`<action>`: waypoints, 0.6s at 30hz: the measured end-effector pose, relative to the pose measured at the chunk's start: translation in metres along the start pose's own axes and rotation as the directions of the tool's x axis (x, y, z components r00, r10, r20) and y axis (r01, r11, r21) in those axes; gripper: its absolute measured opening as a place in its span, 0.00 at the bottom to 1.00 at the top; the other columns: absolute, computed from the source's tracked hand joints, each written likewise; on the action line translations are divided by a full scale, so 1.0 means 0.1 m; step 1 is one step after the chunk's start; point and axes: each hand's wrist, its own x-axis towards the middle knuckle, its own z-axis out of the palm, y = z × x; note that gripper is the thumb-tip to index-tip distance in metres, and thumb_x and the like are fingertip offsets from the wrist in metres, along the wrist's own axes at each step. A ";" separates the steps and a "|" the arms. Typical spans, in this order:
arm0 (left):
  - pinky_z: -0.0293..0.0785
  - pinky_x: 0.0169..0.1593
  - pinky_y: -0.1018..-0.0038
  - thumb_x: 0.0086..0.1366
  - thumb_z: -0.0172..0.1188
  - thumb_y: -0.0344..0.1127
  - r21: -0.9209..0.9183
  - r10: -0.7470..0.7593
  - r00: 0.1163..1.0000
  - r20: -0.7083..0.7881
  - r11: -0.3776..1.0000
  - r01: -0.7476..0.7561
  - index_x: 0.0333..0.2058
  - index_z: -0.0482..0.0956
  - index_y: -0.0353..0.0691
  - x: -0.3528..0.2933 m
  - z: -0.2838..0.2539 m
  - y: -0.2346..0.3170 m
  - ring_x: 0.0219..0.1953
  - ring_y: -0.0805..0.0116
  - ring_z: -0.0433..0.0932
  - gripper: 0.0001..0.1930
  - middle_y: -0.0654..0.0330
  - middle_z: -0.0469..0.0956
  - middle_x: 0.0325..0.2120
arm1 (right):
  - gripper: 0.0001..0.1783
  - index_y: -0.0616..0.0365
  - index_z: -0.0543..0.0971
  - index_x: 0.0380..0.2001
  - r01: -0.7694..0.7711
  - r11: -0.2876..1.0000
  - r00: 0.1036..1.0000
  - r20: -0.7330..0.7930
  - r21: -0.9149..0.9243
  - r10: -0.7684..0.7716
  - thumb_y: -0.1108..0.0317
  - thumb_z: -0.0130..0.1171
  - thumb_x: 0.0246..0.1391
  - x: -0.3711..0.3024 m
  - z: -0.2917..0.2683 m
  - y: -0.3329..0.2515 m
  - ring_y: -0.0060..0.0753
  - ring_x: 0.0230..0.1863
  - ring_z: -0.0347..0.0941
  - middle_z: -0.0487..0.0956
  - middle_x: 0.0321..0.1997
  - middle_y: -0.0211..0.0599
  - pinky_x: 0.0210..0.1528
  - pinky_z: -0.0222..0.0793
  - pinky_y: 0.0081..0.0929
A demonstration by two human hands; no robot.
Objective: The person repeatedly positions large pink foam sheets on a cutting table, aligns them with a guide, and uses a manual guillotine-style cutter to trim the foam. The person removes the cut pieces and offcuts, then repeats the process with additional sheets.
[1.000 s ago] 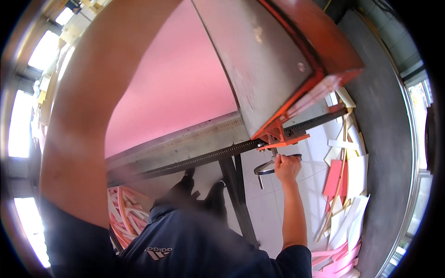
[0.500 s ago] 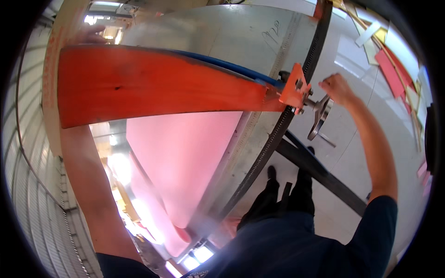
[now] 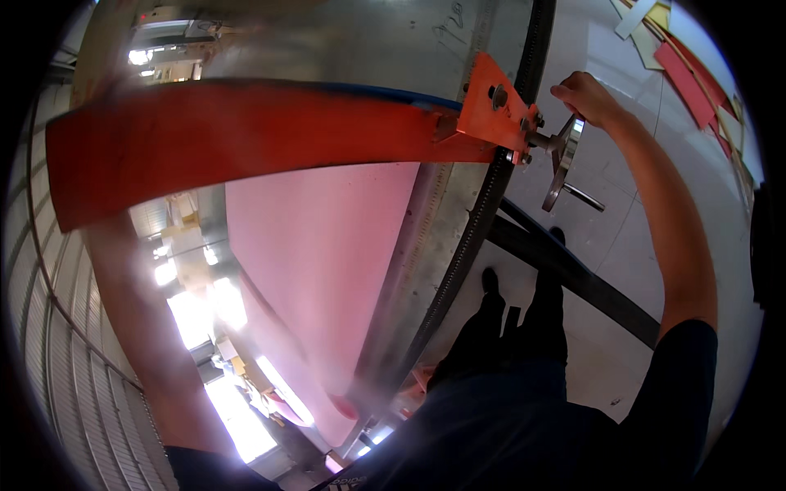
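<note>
At the red beam's (image 3: 262, 135) right end, the steel handwheel (image 3: 563, 162), its long axis crosswise to that beam, lies bodyward of your nearer right hand's (image 3: 589, 98) curled fingers, whose grip I cannot tell, while the beam hides your left hand.

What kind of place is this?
It looks like a workshop, maybe for cutting sheets. There's a metal wheel on a red machine, a big pink sheet, and flat scraps lying on the floor.
</note>
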 end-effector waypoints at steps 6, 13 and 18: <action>0.74 0.41 0.79 0.72 0.54 0.51 -0.248 -0.207 0.965 -0.163 0.955 0.163 0.48 0.79 0.36 -0.24 -0.11 0.14 0.37 0.77 0.78 0.22 0.64 0.81 0.33 | 0.26 0.62 0.73 0.14 0.188 0.892 0.958 -0.122 -0.411 -0.258 0.53 0.54 0.59 -0.34 0.23 -0.36 0.51 0.23 0.73 0.74 0.16 0.49 0.32 0.67 0.47; 0.73 0.37 0.78 0.69 0.59 0.52 -0.500 -0.370 0.894 -0.252 0.841 0.207 0.39 0.82 0.36 -0.30 -0.22 0.51 0.33 0.76 0.76 0.21 0.63 0.80 0.29 | 0.13 0.54 0.76 0.17 0.394 0.592 0.843 0.020 -0.703 -0.537 0.63 0.64 0.51 -1.09 0.76 -0.92 0.48 0.29 0.72 0.74 0.19 0.39 0.36 0.69 0.44; 0.72 0.35 0.77 0.67 0.62 0.54 -0.650 -0.460 0.845 -0.272 0.736 0.191 0.32 0.83 0.36 -0.30 -0.36 0.65 0.31 0.76 0.75 0.22 0.63 0.80 0.27 | 0.10 0.56 0.75 0.24 0.573 0.628 0.733 -0.013 -0.527 -0.680 0.65 0.65 0.50 -1.21 0.62 -1.05 0.44 0.35 0.74 0.76 0.24 0.35 0.42 0.69 0.42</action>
